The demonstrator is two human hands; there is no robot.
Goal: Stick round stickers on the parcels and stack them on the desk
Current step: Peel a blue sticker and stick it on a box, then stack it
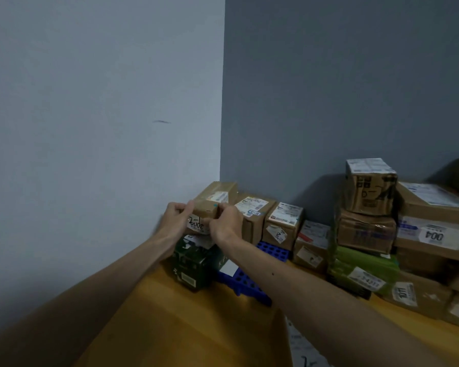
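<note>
A small brown cardboard parcel (214,201) with a white label sits on top of a stack in the corner of the wooden desk (170,321). My left hand (176,219) grips its left side and my right hand (227,221) grips its right front corner. A small teal round sticker (215,205) shows on the parcel's front edge by my right fingertips. Under it lies a white-labelled parcel (196,227) with handwriting, and below that a dark green box (194,263).
More brown parcels (282,223) stand in a row along the back wall. A tall pile of parcels (368,207) and a green bag (361,268) fill the right side. A blue perforated tray (245,283) lies on the desk. The wall (104,128) is close on the left.
</note>
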